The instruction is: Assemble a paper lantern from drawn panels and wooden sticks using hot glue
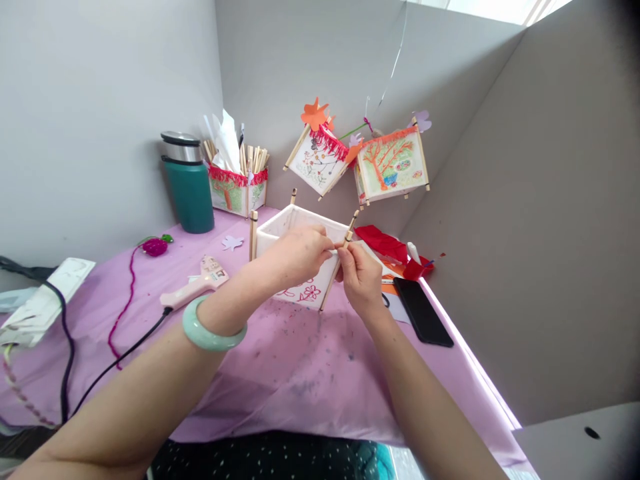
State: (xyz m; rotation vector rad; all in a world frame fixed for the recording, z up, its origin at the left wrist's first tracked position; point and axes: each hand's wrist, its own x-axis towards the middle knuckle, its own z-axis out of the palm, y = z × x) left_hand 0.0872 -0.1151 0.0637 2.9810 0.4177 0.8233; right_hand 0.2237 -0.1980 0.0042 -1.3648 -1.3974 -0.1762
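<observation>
A white, open-topped box point(277, 222) with wooden sticks at its corners stands on the purple tablecloth. Red flowers are drawn on its front side. My left hand point(300, 255), with a pale green bangle on the wrist, reaches across the box to its near right corner. Its fingers are pinched together at the rim; what lies between them is hidden. At the same corner, my right hand point(363, 277) grips the wooden corner stick point(348, 237) just below its top, thumb towards me. The two hands' fingertips almost meet there.
Left of the box lie a pink glue gun point(197, 287), a purple paper flower point(233, 243) and magenta yarn point(131, 287). Behind stand a green tumbler point(189, 190) and a decorated stick holder point(227, 190). Two decorated boxes point(395, 163) hang above. A black phone point(423, 312) and red cloth point(383, 243) lie right.
</observation>
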